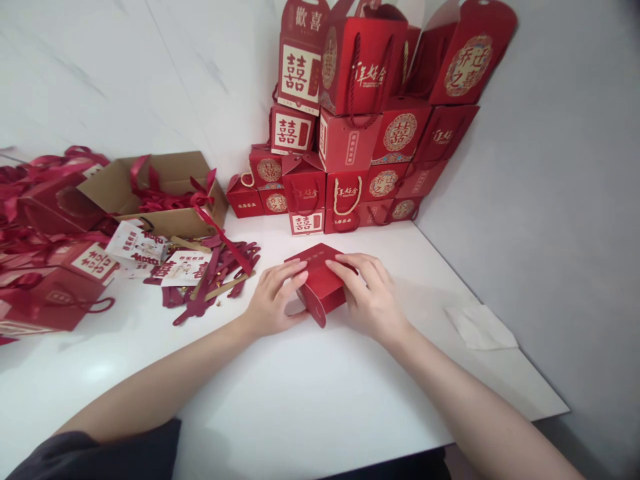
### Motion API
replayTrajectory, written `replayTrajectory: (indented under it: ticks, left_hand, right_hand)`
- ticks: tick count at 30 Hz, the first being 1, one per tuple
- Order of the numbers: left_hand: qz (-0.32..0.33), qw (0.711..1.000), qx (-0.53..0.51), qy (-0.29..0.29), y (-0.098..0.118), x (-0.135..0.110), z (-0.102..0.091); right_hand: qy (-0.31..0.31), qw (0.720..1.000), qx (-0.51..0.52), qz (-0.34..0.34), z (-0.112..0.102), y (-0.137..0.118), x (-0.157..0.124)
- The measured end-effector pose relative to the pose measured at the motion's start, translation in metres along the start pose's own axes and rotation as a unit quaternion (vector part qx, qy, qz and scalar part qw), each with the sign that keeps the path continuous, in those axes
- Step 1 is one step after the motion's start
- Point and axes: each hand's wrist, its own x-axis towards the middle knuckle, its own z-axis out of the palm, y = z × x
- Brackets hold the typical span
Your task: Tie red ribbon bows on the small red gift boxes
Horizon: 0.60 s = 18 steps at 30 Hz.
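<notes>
Black sleeve [95,453]: it covers our upper left arm at the bottom edge of the view, while both forearms reach forward bare, leaving the hands unhindered.

White table [300,407]: our forearms stretch low across its smooth top, which gives us a flat, firm surface to work on.

Left hand [274,300]: it curves around the left end of the red carton, with the fingers lying across the top, closed narrowly on the card.

Right hand [369,297]: it comes in from the opposite side, fingers spread over the top face. Together, the opposing hands seem placed to keep the carton square and steady.

Red carton [320,280]: it sits on the table between the hands, directly in front of us, with a rounded card tab [318,315] hanging down on the side nearest us, free of our fingers.

Folded tissue [480,328]: it lies off to the right, apart from the hands.

Red ribbons [240,257]: they lie in a loose heap to our left, mixed with printed cards [186,268] and tan wooden strips [230,285], all within easy reach.

Cardboard box [165,180]: it stands open farther left, with more ribbon inside.

Stacked red boxes [350,140]: these and several handled bags rise in the far corner against the walls, well back from our working space.
</notes>
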Motion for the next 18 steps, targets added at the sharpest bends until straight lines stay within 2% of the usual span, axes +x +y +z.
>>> replayTrajectory:
  ticks: [3,7,9,13,15,18]
  left_hand:
    - [-0.01,1.0,-0.005,0.002,0.0001,0.0009,-0.0012]
    - [-0.031,1.0,-0.002,-0.002,-0.0015,-0.0006,-0.0016]
    - [-0.031,0.999,0.019,-0.011,-0.0017,-0.0018,-0.0014]
    - [-0.041,0.995,0.082,-0.029,-0.0025,-0.0028,-0.0033]
    - [-0.054,0.994,0.092,-0.038,-0.0038,-0.0025,-0.0059]
    - [-0.076,0.994,0.054,-0.053,-0.0052,-0.0024,-0.0093]
  right_hand:
    - [0.045,0.996,0.081,0.003,-0.0006,0.0057,0.0013]
    - [0.088,0.984,0.141,0.061,-0.0051,0.0069,0.0034]
    - [0.068,0.986,0.143,0.056,-0.0058,0.0058,0.0041]
    - [-0.037,0.99,0.136,-0.009,-0.0018,0.0029,0.0026]
    - [-0.078,0.984,0.16,-0.017,0.0013,0.001,0.0003]
    - [-0.067,0.978,0.195,0.025,0.0039,-0.0019,-0.003]
